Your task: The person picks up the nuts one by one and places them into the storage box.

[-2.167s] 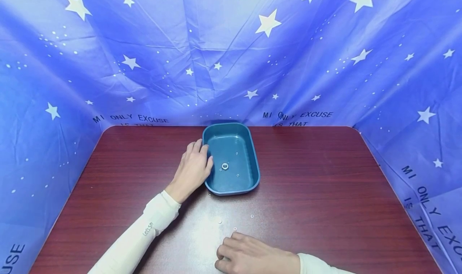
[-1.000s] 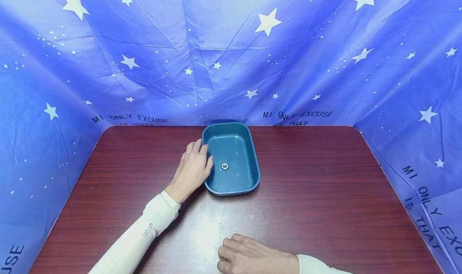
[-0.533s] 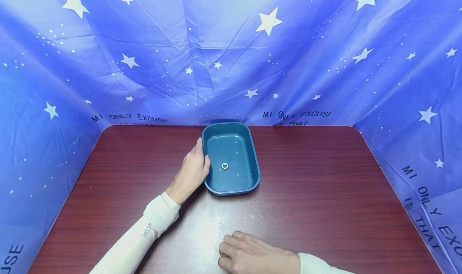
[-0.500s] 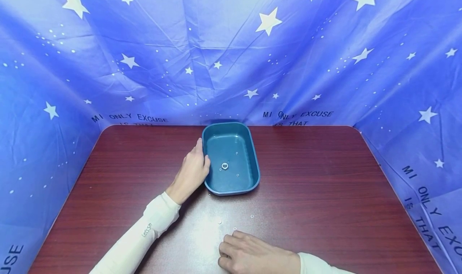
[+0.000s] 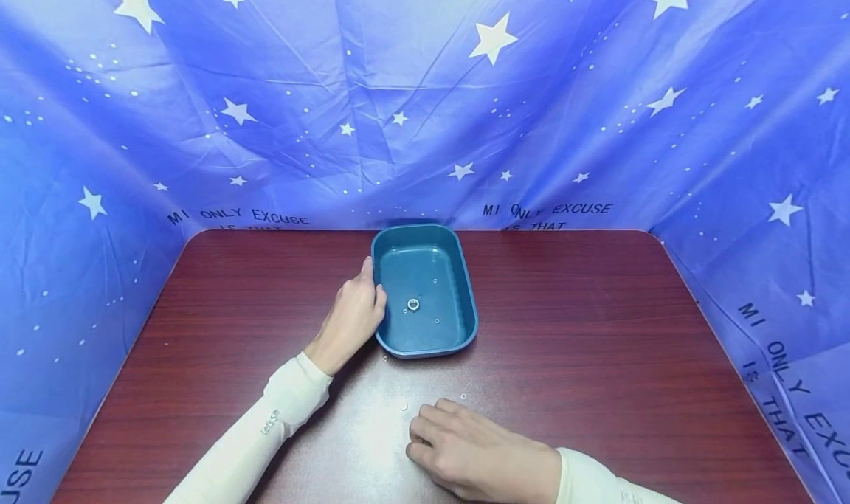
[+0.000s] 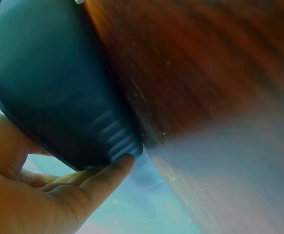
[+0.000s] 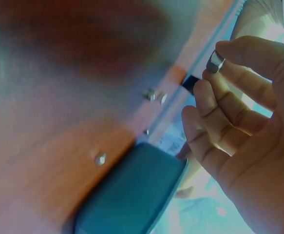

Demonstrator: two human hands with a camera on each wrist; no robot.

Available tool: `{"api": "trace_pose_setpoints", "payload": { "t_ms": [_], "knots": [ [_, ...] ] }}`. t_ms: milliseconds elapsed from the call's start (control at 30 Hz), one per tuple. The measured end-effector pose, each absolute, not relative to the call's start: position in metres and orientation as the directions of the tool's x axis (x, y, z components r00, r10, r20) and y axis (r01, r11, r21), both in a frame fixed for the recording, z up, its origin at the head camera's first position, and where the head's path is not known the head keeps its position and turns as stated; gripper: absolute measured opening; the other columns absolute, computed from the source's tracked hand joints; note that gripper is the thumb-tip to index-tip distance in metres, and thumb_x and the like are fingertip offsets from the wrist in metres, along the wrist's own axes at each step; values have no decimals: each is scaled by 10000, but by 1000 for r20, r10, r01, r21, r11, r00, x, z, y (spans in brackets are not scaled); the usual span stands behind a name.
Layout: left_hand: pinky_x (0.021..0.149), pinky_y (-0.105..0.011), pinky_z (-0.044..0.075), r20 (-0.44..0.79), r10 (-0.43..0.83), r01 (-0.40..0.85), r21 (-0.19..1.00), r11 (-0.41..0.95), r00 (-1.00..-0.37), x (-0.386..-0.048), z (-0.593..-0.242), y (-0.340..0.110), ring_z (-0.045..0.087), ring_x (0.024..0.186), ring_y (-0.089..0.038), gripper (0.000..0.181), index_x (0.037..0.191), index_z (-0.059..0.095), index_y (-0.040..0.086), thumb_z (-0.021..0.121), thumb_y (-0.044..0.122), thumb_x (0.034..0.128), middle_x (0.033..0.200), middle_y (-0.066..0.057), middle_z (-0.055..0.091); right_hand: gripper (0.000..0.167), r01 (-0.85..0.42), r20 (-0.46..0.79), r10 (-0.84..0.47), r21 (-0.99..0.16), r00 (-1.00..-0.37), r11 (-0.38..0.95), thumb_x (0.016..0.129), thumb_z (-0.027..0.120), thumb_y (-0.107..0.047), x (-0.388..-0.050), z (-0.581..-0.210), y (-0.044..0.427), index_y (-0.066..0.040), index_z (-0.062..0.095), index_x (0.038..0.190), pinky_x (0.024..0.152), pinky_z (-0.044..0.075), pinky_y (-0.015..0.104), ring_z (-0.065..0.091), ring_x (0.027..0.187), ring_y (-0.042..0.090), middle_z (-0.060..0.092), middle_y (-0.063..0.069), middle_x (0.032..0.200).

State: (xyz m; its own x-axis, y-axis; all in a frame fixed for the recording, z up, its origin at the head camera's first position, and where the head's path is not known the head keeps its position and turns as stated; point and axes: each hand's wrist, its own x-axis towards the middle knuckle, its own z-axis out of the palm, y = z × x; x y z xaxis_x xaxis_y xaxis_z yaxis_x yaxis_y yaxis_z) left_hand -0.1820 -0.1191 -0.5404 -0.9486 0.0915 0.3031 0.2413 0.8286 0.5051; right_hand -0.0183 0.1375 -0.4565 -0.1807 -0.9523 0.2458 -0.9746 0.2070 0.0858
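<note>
A teal plastic bin [image 5: 425, 354] stands at the table's far edge. My left hand [image 5: 352, 312] holds its left wall; in the left wrist view the fingers [image 6: 107, 180] lie along the outside and the thumb is at the rim. My right hand [image 5: 474, 449] is in front of the bin, above the table. In the right wrist view its thumb and a finger pinch a small metal nut [image 7: 215, 62], while the other fingers are loosely bent. Inside the bin lie a larger metal nut [image 5: 413, 305] and several tiny ring-shaped pieces [image 5: 436, 321].
On the dark red wooden table [image 5: 598, 342], small metal pieces lie between the bin and my right hand: one [image 5: 463, 396], another [image 5: 403, 407] and one by the bin's front corner [image 5: 385, 358]. A blue starry cloth [image 5: 299, 83] hangs around the back and sides.
My right hand has moved forward and up; the small piece by its fingertips no longer shows on the table. My left fingers have slid off the rim's top, down outside the wall.
</note>
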Motion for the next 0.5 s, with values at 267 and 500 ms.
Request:
{"api": "trace_pose_setpoints", "payload": {
  "t_ms": [267, 500],
  "knots": [
    [845, -537, 653, 297, 101, 248, 511, 823, -949, -182, -537, -119, 785, 1059, -418, 641, 1639, 370, -108, 544, 199, 1104, 1351, -336, 700, 64, -959, 274, -930, 78, -244, 274, 998, 674, -169, -38, -445, 141, -192, 658, 941, 781, 475, 295, 533, 846, 128, 540, -75, 920],
    [831, -530, 658, 290, 99, 243, 521, 818, -952, -182, -540, -119, 790, 1044, -407, 643, 1649, 354, -102, 539, 184, 1103, 1320, -336, 713, 76, -947, 333, -896, 27, -295, 321, 967, 775, -170, -63, -440, 149, -148, 716, 1009, 773, 496, 306, 548, 868, 152, 594, -56, 963]
  ]
}}
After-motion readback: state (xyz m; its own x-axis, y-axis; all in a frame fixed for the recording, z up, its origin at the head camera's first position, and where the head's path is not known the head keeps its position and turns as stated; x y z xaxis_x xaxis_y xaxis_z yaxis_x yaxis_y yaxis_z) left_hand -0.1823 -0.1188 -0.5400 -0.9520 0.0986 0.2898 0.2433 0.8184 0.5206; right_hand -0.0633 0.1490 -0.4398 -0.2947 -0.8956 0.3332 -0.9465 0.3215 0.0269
